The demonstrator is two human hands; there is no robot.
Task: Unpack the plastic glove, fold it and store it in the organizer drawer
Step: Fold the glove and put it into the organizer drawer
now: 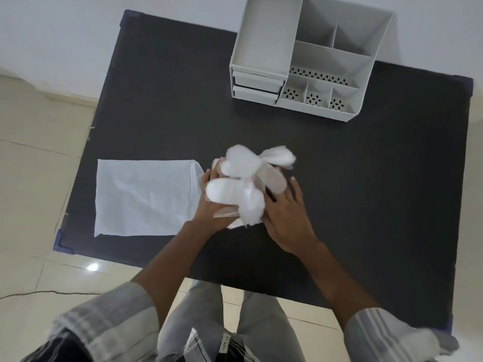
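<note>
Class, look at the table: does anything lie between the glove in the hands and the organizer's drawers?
Nothing visible does. The glove is held by both hands, and only bare black table lies between it and the drawers, which appear shut.

- Both hands, L & R, grip puffed plastic glove, mid table.
- Flat white bag left; organizer far right.
</note>
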